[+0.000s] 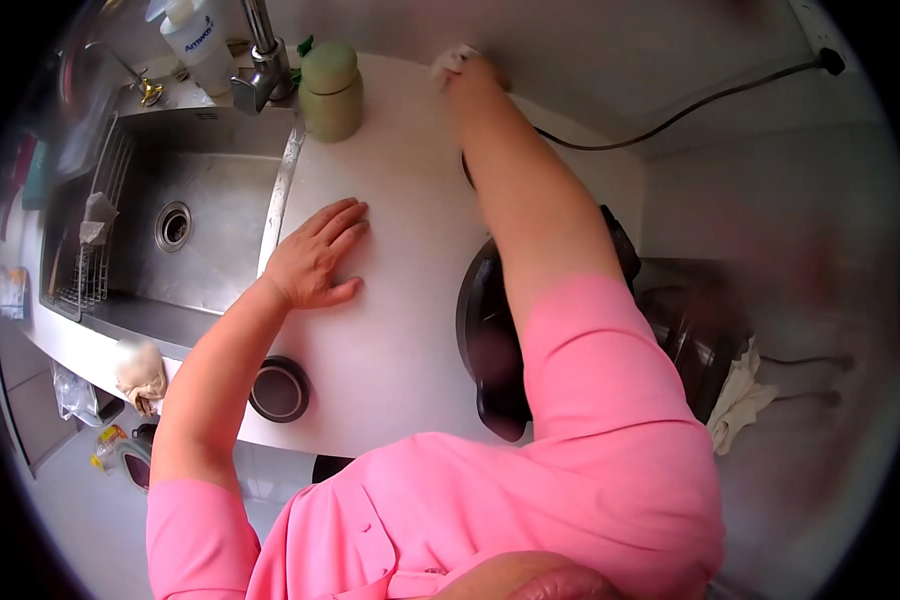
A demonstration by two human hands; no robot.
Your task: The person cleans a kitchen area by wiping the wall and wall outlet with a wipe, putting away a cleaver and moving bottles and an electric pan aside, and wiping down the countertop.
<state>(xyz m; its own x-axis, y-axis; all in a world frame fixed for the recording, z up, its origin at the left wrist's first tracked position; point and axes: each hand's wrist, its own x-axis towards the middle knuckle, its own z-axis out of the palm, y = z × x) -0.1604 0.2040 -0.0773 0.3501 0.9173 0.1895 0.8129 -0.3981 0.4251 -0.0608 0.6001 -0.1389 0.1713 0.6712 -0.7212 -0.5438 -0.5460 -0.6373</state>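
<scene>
My left hand [316, 258] rests flat on the white countertop [400, 300], fingers stretched out, just right of the sink. At the back of the counter, against the wall, my right hand [478, 72] is closed on a crumpled white cloth [452, 62]; part of the fingers is hidden. My right arm reaches over a black appliance [490, 330], which it partly covers. A green lidded jar [331, 92] stands between my two hands, beside the tap. Close to my left forearm, near the front edge, lies a dark round lid-like object [279, 389].
At the left is a steel sink [235, 190] with a wire rack [110, 220] and a tap [262, 75]. A white pump bottle [199, 45] stands behind it. A black cord [670, 122] runs along the wall. A cloth [738, 400] hangs at the right.
</scene>
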